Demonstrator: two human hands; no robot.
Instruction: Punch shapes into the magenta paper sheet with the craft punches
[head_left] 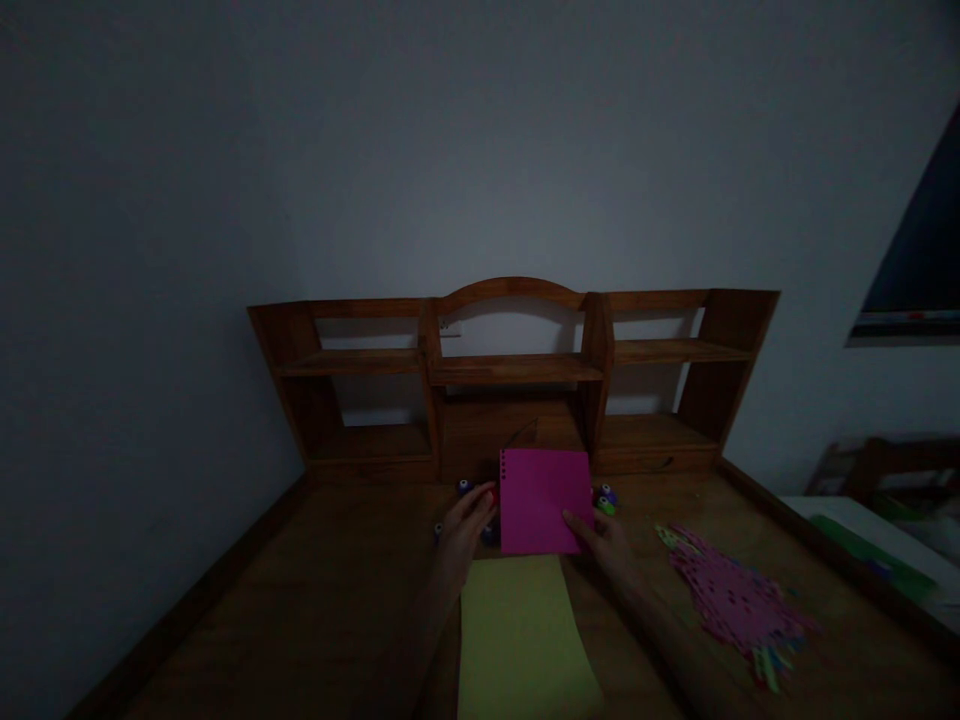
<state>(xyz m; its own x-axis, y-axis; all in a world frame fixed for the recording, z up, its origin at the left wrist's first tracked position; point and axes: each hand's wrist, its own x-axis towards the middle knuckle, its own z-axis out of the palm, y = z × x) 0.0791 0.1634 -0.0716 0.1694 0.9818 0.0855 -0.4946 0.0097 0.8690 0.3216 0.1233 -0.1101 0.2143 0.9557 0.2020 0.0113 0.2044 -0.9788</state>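
A pink sheet of paper (541,500) with a row of punched holes down its left edge stands tilted up over the wooden desk (315,610). My right hand (604,537) grips its lower right corner. My left hand (469,528) rests at the sheet's lower left edge, fingers curled over a small paper punch; whether it grips the punch is unclear in the dim light. A yellow sheet (521,640) lies flat on the desk in front of the pink one.
Small coloured craft punches (606,498) sit on the desk behind the pink sheet, on both sides. A heap of punched pink and green paper strips (739,600) lies to the right. A wooden shelf unit (514,370) stands at the desk's back.
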